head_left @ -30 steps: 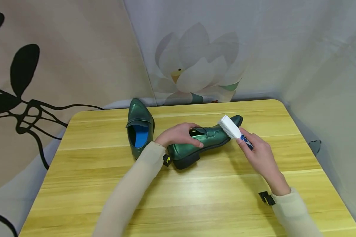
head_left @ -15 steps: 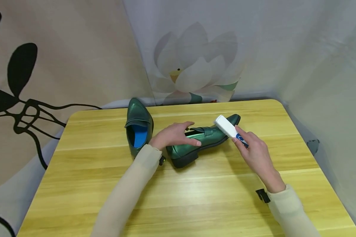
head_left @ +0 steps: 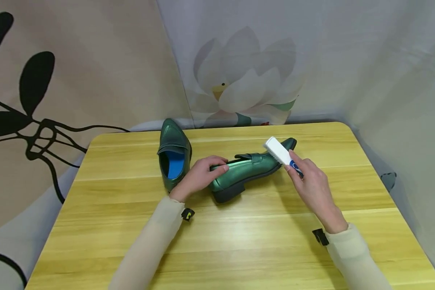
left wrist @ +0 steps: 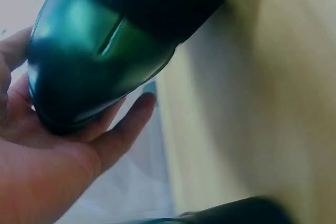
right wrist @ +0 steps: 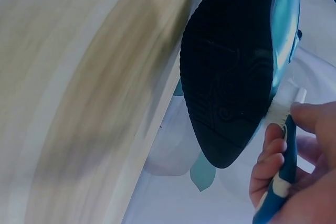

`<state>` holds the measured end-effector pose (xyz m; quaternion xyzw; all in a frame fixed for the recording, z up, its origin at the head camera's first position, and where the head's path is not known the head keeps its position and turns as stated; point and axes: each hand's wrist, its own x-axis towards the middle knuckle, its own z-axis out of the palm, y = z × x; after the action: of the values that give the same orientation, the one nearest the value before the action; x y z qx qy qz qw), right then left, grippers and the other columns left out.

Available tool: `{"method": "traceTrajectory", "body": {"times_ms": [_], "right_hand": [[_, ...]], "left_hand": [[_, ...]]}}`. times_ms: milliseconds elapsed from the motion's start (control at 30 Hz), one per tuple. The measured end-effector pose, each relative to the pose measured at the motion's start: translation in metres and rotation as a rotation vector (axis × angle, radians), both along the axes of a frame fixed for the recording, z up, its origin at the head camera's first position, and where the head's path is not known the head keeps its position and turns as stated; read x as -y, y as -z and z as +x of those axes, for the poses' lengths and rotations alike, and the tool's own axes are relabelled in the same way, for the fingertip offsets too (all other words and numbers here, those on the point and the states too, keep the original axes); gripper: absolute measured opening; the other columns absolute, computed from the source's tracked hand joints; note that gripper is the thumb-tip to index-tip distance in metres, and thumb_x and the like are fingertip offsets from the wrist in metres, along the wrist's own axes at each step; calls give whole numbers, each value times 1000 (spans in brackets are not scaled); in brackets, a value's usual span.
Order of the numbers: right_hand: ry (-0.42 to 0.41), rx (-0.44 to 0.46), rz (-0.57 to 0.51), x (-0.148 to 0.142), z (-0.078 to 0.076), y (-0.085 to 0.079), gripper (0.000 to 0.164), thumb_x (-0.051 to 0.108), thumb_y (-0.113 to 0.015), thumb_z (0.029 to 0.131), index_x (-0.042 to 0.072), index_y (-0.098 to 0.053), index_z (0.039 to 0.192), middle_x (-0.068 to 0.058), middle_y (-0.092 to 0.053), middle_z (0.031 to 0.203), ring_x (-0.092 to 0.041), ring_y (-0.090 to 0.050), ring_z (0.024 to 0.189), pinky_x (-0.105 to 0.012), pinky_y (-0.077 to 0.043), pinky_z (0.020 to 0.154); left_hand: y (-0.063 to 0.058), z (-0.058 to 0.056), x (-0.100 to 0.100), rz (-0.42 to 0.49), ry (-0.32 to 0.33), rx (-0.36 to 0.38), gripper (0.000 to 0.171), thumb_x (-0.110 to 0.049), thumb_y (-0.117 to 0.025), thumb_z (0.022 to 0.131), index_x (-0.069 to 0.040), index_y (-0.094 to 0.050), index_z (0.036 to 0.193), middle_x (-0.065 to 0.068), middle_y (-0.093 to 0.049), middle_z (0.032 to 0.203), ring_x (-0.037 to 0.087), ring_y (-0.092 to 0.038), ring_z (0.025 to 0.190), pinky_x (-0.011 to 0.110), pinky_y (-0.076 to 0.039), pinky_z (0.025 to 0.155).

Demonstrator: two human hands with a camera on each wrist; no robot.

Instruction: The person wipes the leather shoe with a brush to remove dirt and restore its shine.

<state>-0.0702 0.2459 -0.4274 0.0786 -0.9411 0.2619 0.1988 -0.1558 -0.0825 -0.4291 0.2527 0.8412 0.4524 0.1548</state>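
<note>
From where I stand, a metallic-green leather loafer with a black sole and block heel (head_left: 251, 171) is held over the pale yellow wooden desk (head_left: 275, 245), to the right of its mate; I cannot tell whether its heel touches the wood. The person's left hand (head_left: 204, 173) grips it by the back, fingers curled at the opening and thumb along the outside. The right hand (head_left: 311, 183) pinches a white-headed brush with a blue-and-white handle (head_left: 277, 151), its bristles against the upper just behind the toe. From the head, only the sole's dark edge shows; the right wrist view gives the whole ridged black underside (right wrist: 228, 72), a small "43" marked on it, and the pale bristles (right wrist: 276, 113) at its side. The left wrist view alone shows the rounded back of the shoe seated in the palm, a short seam (left wrist: 111, 36) running down it. The held loafer's long axis slants across the desk, heel near the left hand, pointed toe toward the far right; the brush lies crosswise to it. The second green loafer with a blue insole (head_left: 173, 141) stands upright just beside the left hand, toe toward the cloth backdrop (head_left: 239, 60).
</note>
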Motion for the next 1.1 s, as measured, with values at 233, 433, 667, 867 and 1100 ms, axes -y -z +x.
{"method": "traceTrajectory", "body": {"times_ms": [233, 433, 667, 867, 1100], "right_hand": [[-3, -27, -18, 7, -3, 2, 49, 12, -72, 99, 1, -58, 145, -17, -62, 88, -22, -47, 63, -31, -36, 51], [-79, -35, -11, 20, 1, 3, 54, 9, -74, 97, 2, -57, 147, -18, -65, 96, -23, -53, 68, -32, -40, 54], [-271, -63, 74, 48, 10, 9, 58, 11, -80, 91, 4, -59, 145, -13, -65, 97, -20, -53, 71, -34, -46, 58], [-437, -104, 174, 70, 12, 15, 47, 40, -59, 106, 11, -63, 143, -4, -59, 91, -14, -48, 69, -28, -44, 57], [-354, -115, 158, 64, 8, 17, 50, 26, -75, 97, 12, -63, 144, -6, -58, 88, -15, -46, 67, -30, -42, 56]], "left_hand": [[8, 1, 7, 181, -56, 145, 32, -32, -57, 108, -8, -76, 117, 4, -61, 142, 25, -50, 138, 49, -35, 117], [8, -1, 4, 186, -59, 147, 33, -30, -58, 108, -9, -74, 126, 4, -62, 142, 24, -50, 138, 47, -35, 118], [7, -2, 5, 208, -78, 208, 35, -23, -56, 108, -4, -67, 136, 9, -60, 144, 28, -49, 137, 48, -37, 115], [9, -3, 5, 228, -111, 252, 35, -22, -55, 109, -4, -68, 136, 10, -62, 142, 28, -52, 134, 47, -40, 114], [12, -5, 6, 253, -151, 301, 35, -22, -53, 110, -4, -68, 134, 10, -63, 142, 27, -51, 137, 45, -38, 115]]}}
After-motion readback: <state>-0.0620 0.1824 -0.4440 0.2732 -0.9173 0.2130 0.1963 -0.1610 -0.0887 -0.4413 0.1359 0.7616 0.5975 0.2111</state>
